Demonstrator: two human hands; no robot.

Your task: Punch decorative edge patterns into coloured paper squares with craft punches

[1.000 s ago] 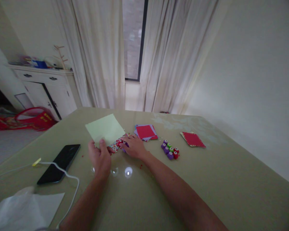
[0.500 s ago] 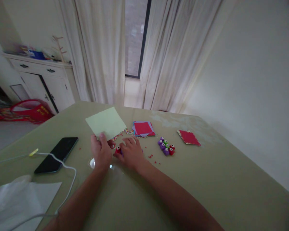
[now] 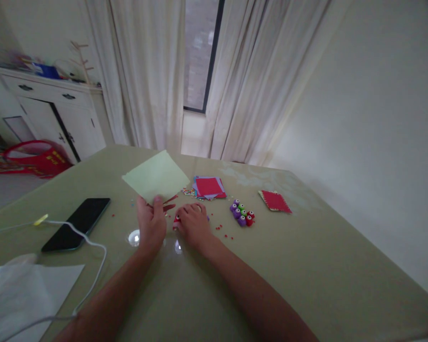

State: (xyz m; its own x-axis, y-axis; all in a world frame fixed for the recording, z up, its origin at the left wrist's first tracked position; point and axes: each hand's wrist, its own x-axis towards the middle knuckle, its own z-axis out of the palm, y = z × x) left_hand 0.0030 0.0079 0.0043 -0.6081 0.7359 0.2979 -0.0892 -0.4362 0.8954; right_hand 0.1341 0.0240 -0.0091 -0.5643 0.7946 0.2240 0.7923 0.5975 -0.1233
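Keep clear of the cable (image 3: 103, 254) beside the left forearm (image 3: 119, 278): risk of snagging, and of dragging the phone (image 3: 79, 221) crossed by it. Guard against tipping or sliding of the toys (image 3: 176, 221), mid-counter (image 3: 271, 280) beneath the right hand (image 3: 193, 225); likely cause, uneven pressure from above. Avoid sweeping sideways into the loose red beads (image 3: 226, 236) at right: probable scatter. Prevent drooping or slipping of the green sheet (image 3: 157, 175), owing to support at the near corner only. Beyond, avoid brushing the mixed beads (image 3: 188, 192) and the loosely layered stack (image 3: 209, 186): possible spill and shift.

For pose, note forearms angled inward from the near side, with hands close together yet apart. Left hand (image 3: 151, 223): thumb on top of the sheet, pinching it, remaining fingers partly hidden. Right hand: palm down, fingers bent and together, draped over the toys; firmness of grip not discernible. Note also, right of both, the untouched eyed cluster (image 3: 241, 213).
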